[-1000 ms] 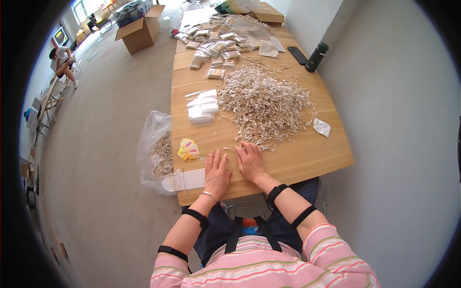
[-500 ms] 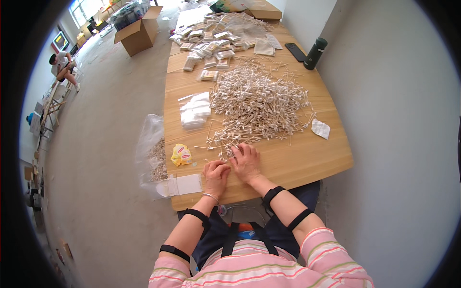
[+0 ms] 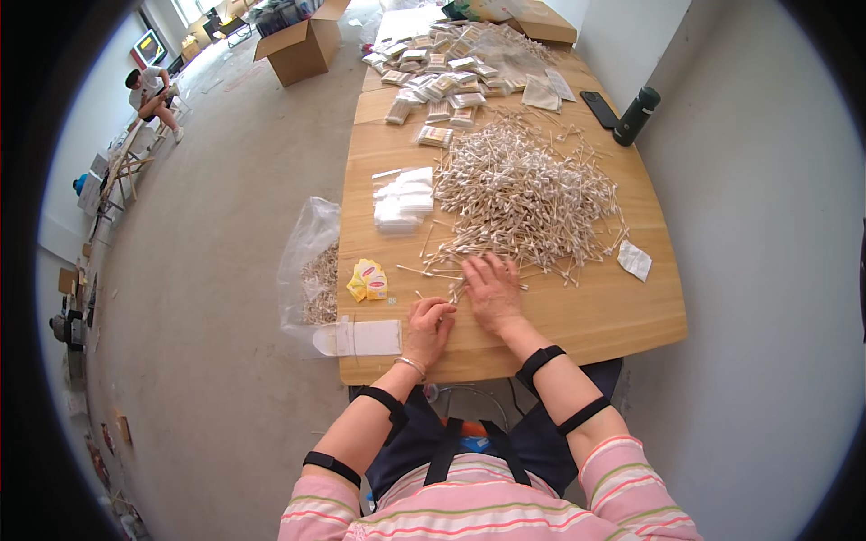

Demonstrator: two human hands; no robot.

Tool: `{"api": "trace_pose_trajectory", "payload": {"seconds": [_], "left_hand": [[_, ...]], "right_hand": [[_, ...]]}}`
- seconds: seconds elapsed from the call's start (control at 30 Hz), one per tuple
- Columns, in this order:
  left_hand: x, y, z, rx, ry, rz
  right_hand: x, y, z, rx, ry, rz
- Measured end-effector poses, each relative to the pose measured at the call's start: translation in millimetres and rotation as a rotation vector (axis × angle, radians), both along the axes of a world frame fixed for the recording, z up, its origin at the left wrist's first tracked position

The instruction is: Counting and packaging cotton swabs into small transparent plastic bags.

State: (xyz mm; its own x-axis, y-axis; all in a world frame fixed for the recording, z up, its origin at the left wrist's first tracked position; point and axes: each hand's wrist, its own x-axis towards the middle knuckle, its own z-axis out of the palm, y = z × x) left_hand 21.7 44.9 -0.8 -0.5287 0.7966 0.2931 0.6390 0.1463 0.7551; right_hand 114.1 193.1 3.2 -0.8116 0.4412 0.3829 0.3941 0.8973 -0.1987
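A large loose heap of cotton swabs with wooden sticks and white tips covers the middle of the table. At its near edge my right hand lies palm down, fingers stretched over a few swabs. My left hand rests closer to the table's front edge, thumb and fingers curled together. Some swab tips show just beyond its fingertips; whatever sits inside the fingers is hidden. Left of the hands are a white card sleeve with a band around it and yellow printed cards.
Clear plastic bags lie left of the heap, filled swab packs behind it. A phone, dark green bottle and crumpled paper are right. A bag of swabs hangs beside the left edge. Another person sits far left.
My view has turned slightly, moving the scene rightward. My right hand has shifted a little away from my left hand, widening the gap between them; its fingers still rest on swabs.
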Motion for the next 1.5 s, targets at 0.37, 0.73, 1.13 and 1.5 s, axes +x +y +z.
{"api": "trace_pose_trajectory", "payload": {"seconds": [0.37,0.73,1.13,1.5], "left_hand": [[-62.6,14.3,8.1,-0.141,0.387,0.06],[-40.6,10.2,4.2,-0.095,0.404,-0.041],[-19.1,-1.8,-4.7,0.0,0.253,0.024],[-11.1,-2.2,6.8,0.035,0.075,0.147]], "right_hand": [[8.2,-25.1,20.1,-0.15,0.029,-0.303],[42.2,2.1,22.1,-0.058,0.019,-0.071],[23.0,26.4,7.1,-0.07,0.111,-0.207],[-8.6,-20.0,8.0,-0.297,0.137,0.069]]}}
